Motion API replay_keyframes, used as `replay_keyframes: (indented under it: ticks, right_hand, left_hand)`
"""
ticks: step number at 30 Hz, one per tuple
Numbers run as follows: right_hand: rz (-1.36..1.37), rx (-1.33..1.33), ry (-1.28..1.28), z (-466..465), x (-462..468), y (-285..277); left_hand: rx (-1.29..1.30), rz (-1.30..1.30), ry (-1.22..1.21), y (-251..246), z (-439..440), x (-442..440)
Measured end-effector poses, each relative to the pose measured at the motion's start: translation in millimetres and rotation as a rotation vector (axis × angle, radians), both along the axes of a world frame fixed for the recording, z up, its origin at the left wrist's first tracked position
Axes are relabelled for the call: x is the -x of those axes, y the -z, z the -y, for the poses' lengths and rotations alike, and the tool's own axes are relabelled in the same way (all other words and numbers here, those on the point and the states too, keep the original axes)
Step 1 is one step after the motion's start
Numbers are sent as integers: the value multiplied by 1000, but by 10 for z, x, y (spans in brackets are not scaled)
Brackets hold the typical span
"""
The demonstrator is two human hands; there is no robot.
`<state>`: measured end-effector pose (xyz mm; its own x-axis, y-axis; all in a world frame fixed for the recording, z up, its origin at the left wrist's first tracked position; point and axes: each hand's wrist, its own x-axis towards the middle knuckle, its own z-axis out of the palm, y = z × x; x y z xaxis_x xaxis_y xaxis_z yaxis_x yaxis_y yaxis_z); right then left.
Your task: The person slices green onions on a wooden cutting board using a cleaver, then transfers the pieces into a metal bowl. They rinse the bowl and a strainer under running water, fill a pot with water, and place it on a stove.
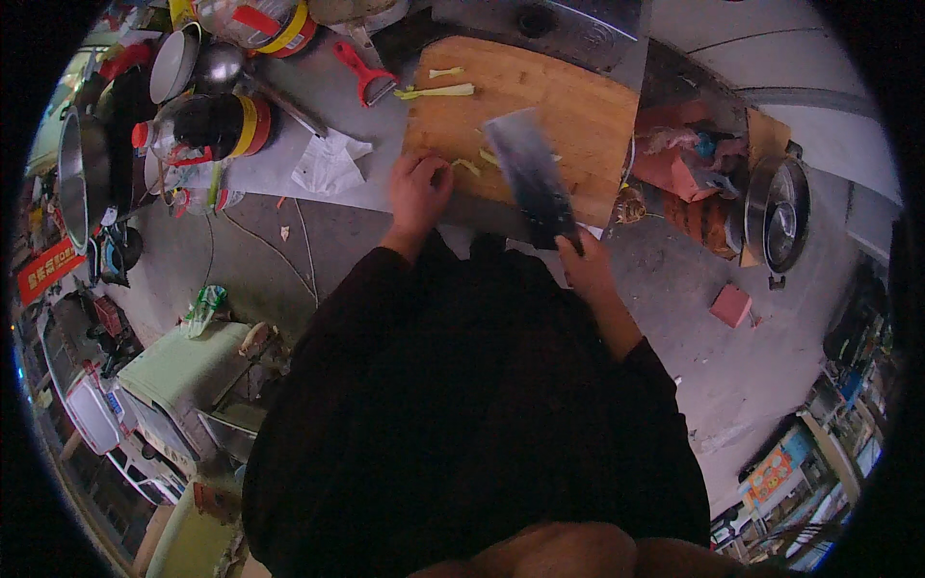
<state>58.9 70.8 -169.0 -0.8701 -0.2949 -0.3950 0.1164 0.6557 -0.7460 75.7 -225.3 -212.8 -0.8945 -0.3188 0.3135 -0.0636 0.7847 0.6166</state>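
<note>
A wooden cutting board (527,79) lies before me on a grey counter. My right hand (584,266) grips the handle of a cleaver (533,170), whose broad blade is tilted over the board's near right part and slightly blurred. At the board's near left corner is my left hand (420,189), fingers curled; whether anything is inside them cannot be made out. Beside its fingertips lies a thin pale-green vegetable strip (466,167). More small pieces show near the blade, partly hidden by it. Farther back on the board rest a longer pale-green stalk (444,90) and a short piece (446,72).
Left of the board are a red peeler (361,74), a crumpled white tissue (331,160), a ladle (220,66) and a bottle of dark liquid (206,126). A metal stove (571,32) adjoins the board's far side. A steel pan (784,215) stands at the right.
</note>
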Motion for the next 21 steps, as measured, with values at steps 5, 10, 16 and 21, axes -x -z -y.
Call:
replay_keyframes:
  ticks: [5,10,16,21]
  right_hand:
    - [564,499,636,-507,-131,137]
    - [587,428,605,-407,-165,222]
    - [649,257,279,205,18,231]
    - [459,172,44,533,51,6]
  left_hand:
    - [-347,-4,-32,69,-426,289]
    - [-316,8,49,16,-824,528]
    - [-290,-48,62,-78,-924,616]
    - [-277,-134,-23,-354,-627,579]
